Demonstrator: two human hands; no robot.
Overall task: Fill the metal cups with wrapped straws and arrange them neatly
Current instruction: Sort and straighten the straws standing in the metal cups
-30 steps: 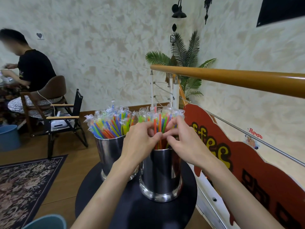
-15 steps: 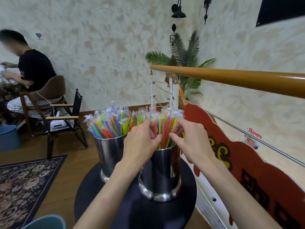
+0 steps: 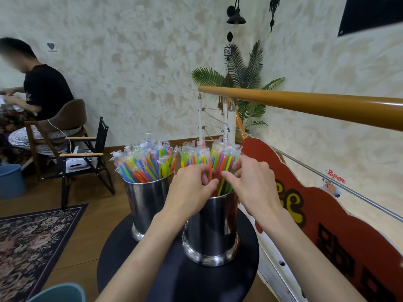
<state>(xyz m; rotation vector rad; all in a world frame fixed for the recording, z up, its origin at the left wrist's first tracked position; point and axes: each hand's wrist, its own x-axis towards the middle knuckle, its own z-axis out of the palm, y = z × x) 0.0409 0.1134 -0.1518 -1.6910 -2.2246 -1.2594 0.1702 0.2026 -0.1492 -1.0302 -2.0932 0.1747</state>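
Observation:
Two shiny metal cups stand on a round black table (image 3: 178, 277). The far left cup (image 3: 148, 201) is packed with colourful wrapped straws (image 3: 146, 164) that fan outward. The nearer right cup (image 3: 212, 232) holds another bunch of wrapped straws (image 3: 209, 155). My left hand (image 3: 192, 192) sits at this cup's left rim, fingers curled in among the straws. My right hand (image 3: 253, 182) is at the right rim, thumb and fingers pinching straws. The lower parts of these straws are hidden behind my hands.
A wooden handrail (image 3: 305, 105) and a red painted sign (image 3: 327, 225) run along the right. A folding chair (image 3: 85, 158) and a seated person (image 3: 41, 94) are at the left, a patterned rug (image 3: 32, 243) on the floor, a blue bin (image 3: 58, 294) at the bottom edge.
Both hands have shifted among the right cup's straws: they spread apart half a second ago and have now drawn closer again, thumbs nearly meeting. The straw bunch has been nudged slightly.

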